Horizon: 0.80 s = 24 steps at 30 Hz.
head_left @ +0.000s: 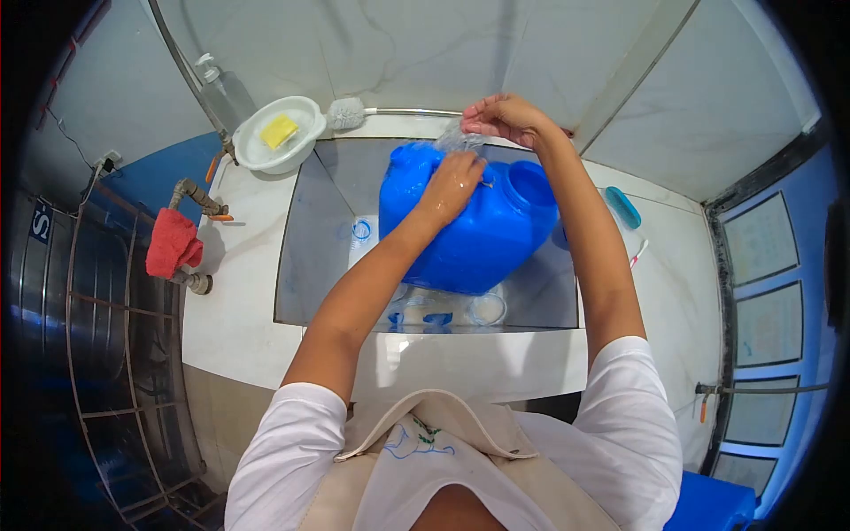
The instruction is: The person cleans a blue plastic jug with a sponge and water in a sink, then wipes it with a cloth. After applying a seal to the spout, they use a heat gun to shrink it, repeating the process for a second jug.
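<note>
A large blue plastic jug (465, 239) with a wide round opening at its right sits tilted in the grey sink basin (341, 168). My left hand (454, 184) is closed on the handle on top of the jug. Beyond it my right hand (503, 120) is raised over the jug's far side, with its fingers curled and apart. Something clear, water or thin plastic, shows between the two hands; I cannot make out which. Clear items with blue parts (438, 310) lie in the basin below the jug.
At the back left stand a white bowl (305, 115) with a yellow sponge (278, 131), a clear pump bottle (228, 93) and a white-bristled brush (346, 113). A red cloth (173, 243) hangs on a left pipe. A teal brush (623, 208) and a toothbrush (639, 253) lie right.
</note>
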{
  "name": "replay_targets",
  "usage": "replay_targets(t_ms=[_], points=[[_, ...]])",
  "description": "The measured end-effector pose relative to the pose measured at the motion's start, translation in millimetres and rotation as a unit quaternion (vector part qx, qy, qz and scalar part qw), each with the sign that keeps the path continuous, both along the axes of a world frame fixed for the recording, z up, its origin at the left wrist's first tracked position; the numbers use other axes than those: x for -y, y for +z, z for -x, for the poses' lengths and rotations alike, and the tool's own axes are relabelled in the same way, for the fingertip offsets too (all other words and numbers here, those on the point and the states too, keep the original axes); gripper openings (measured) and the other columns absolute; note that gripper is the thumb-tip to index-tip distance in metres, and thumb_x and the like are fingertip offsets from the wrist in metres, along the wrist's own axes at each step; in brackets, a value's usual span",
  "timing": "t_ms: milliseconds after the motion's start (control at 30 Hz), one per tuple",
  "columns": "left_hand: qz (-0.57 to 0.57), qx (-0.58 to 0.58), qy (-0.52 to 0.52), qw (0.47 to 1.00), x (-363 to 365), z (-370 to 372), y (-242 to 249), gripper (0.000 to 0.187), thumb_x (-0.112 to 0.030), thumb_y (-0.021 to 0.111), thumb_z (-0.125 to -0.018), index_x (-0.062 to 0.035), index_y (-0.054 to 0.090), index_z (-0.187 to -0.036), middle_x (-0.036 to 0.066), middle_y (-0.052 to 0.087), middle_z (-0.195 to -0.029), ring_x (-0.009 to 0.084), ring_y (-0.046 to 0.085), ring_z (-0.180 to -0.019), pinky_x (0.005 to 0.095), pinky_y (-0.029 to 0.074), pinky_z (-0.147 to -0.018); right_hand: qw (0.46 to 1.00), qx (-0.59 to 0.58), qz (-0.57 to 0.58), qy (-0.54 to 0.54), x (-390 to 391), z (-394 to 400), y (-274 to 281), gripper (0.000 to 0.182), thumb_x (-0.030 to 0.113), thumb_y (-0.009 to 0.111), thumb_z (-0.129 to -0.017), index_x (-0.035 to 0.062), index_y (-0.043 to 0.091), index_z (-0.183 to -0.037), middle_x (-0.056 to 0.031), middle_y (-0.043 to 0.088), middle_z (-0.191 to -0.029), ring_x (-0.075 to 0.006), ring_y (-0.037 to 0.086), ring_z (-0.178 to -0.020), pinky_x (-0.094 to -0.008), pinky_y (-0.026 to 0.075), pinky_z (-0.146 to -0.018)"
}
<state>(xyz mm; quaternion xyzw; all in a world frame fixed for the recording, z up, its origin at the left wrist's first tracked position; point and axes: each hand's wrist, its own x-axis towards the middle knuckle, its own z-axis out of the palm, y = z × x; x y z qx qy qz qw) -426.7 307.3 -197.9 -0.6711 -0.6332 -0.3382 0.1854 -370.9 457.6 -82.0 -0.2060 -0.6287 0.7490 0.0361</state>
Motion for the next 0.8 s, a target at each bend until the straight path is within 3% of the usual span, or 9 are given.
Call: replay_targets(t_ms=[133, 167, 200, 333, 400, 533, 600, 733, 800], points=[[-0.019, -0.033, -0.095, 0.995, 9, -3, -2, 0.027, -0.01, 0.056, -0.078, -0.0014, 0.054, -0.104, 0.016, 0.054, -0.102, 0.0311, 0.051, -0.098, 0.0396, 0.039, -0.09, 0.996, 0.004, -0.084, -0.034, -4, -1, -4, 0.013, 0.0, 0.048, -0.081, -0.0079, 0.058, -0.085, -0.0154, 0.061, -0.082, -0.0198, 0.063, -0.073, -0.0262, 0.055, -0.068], [-0.018, -0.027, -0.123, 0.992, 11, 0, -3, 0.028, -0.012, 0.057, -0.077, -0.0013, 0.054, -0.103, 0.016, 0.054, -0.101, 0.0312, 0.051, -0.097, 0.0399, 0.039, -0.09, 0.985, 0.041, -0.168, -0.009, -5, -3, -3, 0.012, 0.001, 0.048, -0.08, -0.0065, 0.058, -0.081, -0.0135, 0.06, -0.078, -0.0181, 0.062, -0.069, -0.0255, 0.054, -0.065], [-0.016, -0.027, -0.127, 0.991, 12, 6, 2, 0.028, -0.012, 0.057, -0.077, -0.0013, 0.054, -0.103, 0.016, 0.054, -0.101, 0.0312, 0.051, -0.097, 0.0399, 0.039, -0.09, 0.965, 0.077, -0.251, 0.015, -5, -3, -2, 0.012, 0.002, 0.049, -0.08, -0.005, 0.059, -0.078, -0.0116, 0.06, -0.073, -0.0164, 0.062, -0.066, -0.0248, 0.054, -0.063], [0.12, 0.028, -0.061, 0.99, 3, 37, 24, 0.034, -0.026, 0.063, -0.075, -0.0014, 0.056, -0.097, 0.016, 0.057, -0.093, 0.0322, 0.053, -0.093, 0.0393, 0.041, -0.085, 0.956, 0.094, -0.276, 0.034, -5, -4, -5, 0.012, 0.002, 0.05, -0.078, -0.0044, 0.058, -0.074, -0.0105, 0.06, -0.068, -0.0157, 0.062, -0.066, -0.0252, 0.054, -0.061], [0.152, 0.019, -0.037, 0.987, -7, 42, 27, 0.038, -0.039, 0.059, -0.077, -0.0047, 0.06, -0.093, 0.016, 0.06, -0.087, 0.0336, 0.056, -0.087, 0.0404, 0.043, -0.078, 0.978, 0.075, -0.192, -0.005, 0, -6, -5, 0.01, 0.004, 0.051, -0.079, -0.003, 0.057, -0.077, -0.0093, 0.06, -0.073, -0.015, 0.061, -0.066, -0.0226, 0.053, -0.061], [0.235, 0.031, -0.011, 0.972, -21, 32, 34, 0.045, -0.049, 0.052, -0.081, -0.0064, 0.062, -0.092, 0.016, 0.061, -0.087, 0.0335, 0.058, -0.084, 0.042, 0.045, -0.074, 0.999, 0.034, -0.035, -0.011, 5, -7, -2, 0.012, 0.005, 0.048, -0.081, -0.0036, 0.057, -0.081, -0.0112, 0.061, -0.081, -0.0159, 0.063, -0.069, -0.0217, 0.054, -0.062], [0.333, 0.038, 0.038, 0.941, -25, 28, 41, 0.053, -0.056, 0.044, -0.083, -0.0071, 0.063, -0.09, 0.016, 0.062, -0.088, 0.0335, 0.058, -0.085, 0.0421, 0.045, -0.074, 0.995, 0.034, 0.036, -0.081, 8, -6, -3, 0.014, 0.005, 0.046, -0.081, -0.0045, 0.055, -0.087, -0.0096, 0.058, -0.077, -0.0146, 0.06, -0.062, -0.0229, 0.052, -0.051], [0.31, 0.084, -0.015, 0.947, -42, 37, 25, 0.051, -0.052, 0.045, -0.085, -0.0045, 0.063, -0.082, 0.015, 0.062, -0.072, 0.0281, 0.061, -0.068, 0.0383, 0.049, -0.061, 0.985, -0.011, 0.138, -0.099, -7, 13, -39, 0.013, 0.008, 0.042, -0.083, -0.0008, 0.052, -0.082, -0.0045, 0.051, -0.065, -0.01, 0.049, -0.049, -0.0201, 0.04, -0.04], [0.507, 0.316, -0.027, 0.801, -37, 38, 38, 0.047, -0.045, 0.049, -0.085, -0.0014, 0.059, -0.071, 0.011, 0.056, -0.055, 0.0202, 0.056, -0.046, 0.0323, 0.045, -0.043, 0.972, -0.067, 0.213, -0.075, -8, 19, -51, 0.017, 0.011, 0.04, -0.087, 0.0025, 0.047, -0.074, -0.0013, 0.045, -0.057, -0.0082, 0.037, -0.042, -0.0201, 0.029, -0.035]])
